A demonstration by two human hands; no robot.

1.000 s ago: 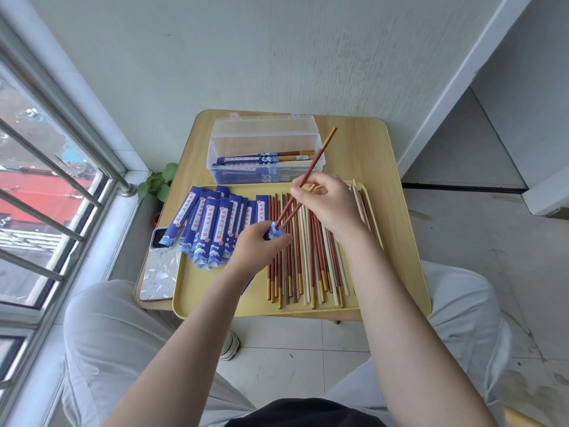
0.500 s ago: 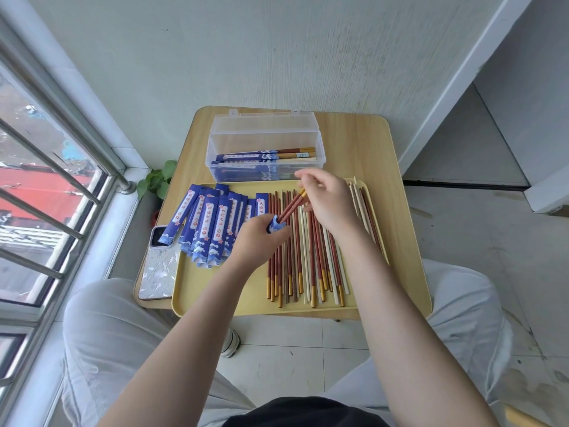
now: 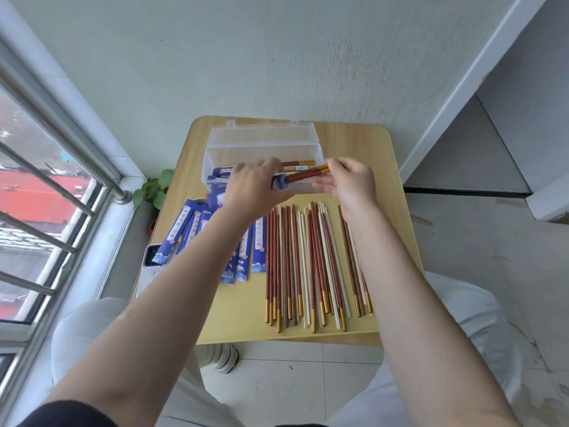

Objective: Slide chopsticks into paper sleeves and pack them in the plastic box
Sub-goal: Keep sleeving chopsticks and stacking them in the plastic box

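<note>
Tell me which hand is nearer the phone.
Left. The left hand is above the blue sleeves, toward the phone; the right hand is across the tray, farther away.

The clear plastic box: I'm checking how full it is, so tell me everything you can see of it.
The clear plastic box is a long, translucent container standing at the far side of the wooden table, beyond the tray. Its hinged lid stands open behind it, with two small latch tabs along its top edge. A few sleeved pairs lie lengthwise inside, red-and-gold ends showing; the count is hidden. The left hand holds a sleeved pair in front of it, the right hand alongside.
</note>
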